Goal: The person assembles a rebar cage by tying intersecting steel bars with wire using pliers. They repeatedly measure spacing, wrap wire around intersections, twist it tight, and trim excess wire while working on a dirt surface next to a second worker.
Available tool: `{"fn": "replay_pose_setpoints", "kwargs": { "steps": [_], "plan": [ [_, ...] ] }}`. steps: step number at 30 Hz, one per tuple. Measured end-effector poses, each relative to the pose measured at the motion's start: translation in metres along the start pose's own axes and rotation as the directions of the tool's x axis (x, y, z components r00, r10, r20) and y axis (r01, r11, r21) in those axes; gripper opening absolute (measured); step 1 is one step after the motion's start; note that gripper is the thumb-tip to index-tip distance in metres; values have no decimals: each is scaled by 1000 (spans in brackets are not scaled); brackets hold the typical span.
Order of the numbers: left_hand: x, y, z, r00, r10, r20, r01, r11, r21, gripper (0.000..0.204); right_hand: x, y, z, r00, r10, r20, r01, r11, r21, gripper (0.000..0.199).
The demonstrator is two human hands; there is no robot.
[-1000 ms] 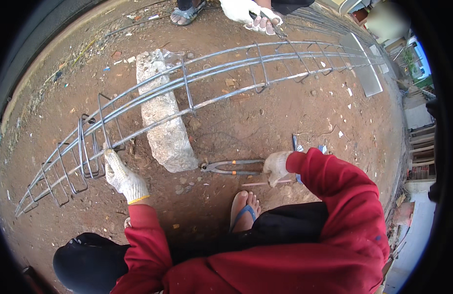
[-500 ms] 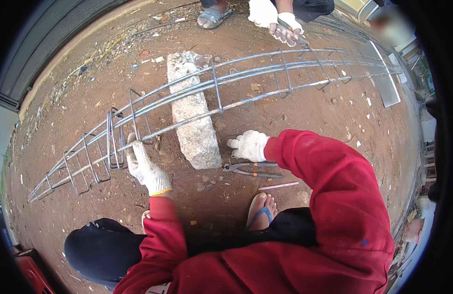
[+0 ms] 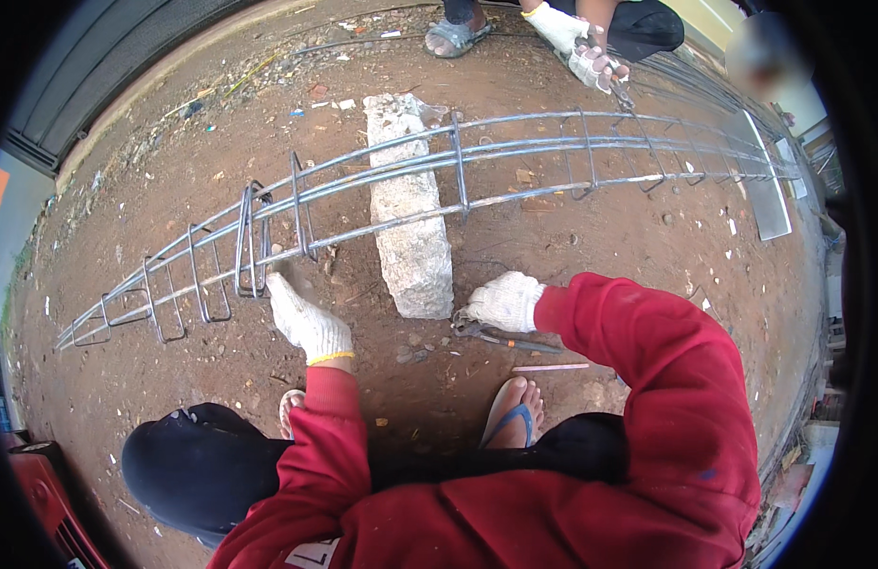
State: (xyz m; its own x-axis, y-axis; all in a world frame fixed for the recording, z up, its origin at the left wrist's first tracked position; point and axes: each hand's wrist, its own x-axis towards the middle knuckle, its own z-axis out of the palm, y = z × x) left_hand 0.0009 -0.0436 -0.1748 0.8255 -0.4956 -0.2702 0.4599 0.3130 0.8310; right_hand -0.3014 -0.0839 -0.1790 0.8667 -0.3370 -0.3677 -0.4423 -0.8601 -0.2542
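A long rebar cage (image 3: 415, 218), made of steel bars with square stirrups, lies across the ground. A rough concrete block (image 3: 412, 256) is beneath it. My left hand (image 3: 309, 318), in a white knit glove, is at the cage's lower bar beside some bunched stirrups (image 3: 253, 237); its fingertips are too unclear to tell their grip. My right hand (image 3: 503, 302), also gloved, is closed low over a pair of pincers (image 3: 519, 343) on the dirt. Its curled fingers are by the pincers' jaws and cover part of the tool.
Across the cage a co-worker's gloved hands (image 3: 586, 57) hold a tool at the upper bar. A pale strip (image 3: 551, 367) lies near my sandalled foot (image 3: 515, 417). A flat metal sheet (image 3: 766, 190) is at the cage's right end. Stones and scraps dot the dirt.
My right hand has moved down onto the pincers and now covers one handle. My left hand sits slightly below the lower bar. The whole view has shifted a little.
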Motion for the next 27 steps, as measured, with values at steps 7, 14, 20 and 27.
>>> {"fn": "replay_pose_setpoints", "kwargs": {
  "steps": [7, 14, 20, 27],
  "plan": [
    [9, 20, -13, 975, 134, 175, -177, 950, 258, 28, -7, -19, 17, 977, 202, 70, -208, 974, 88, 32],
    [33, 57, 22, 886, -178, 427, 313, 911, -270, 87, -4, -7, 20, 974, 142, 174, -171, 972, 162, 25],
    [56, 62, 40, 853, -253, 457, 457, 784, -420, 101, 0, -11, 8, 975, 68, 213, -89, 992, 91, 31],
    [73, 32, 36, 927, -99, 362, 328, 683, -653, 78, 9, -22, 6, 946, 176, 273, -212, 971, 110, 34]
  ]
}}
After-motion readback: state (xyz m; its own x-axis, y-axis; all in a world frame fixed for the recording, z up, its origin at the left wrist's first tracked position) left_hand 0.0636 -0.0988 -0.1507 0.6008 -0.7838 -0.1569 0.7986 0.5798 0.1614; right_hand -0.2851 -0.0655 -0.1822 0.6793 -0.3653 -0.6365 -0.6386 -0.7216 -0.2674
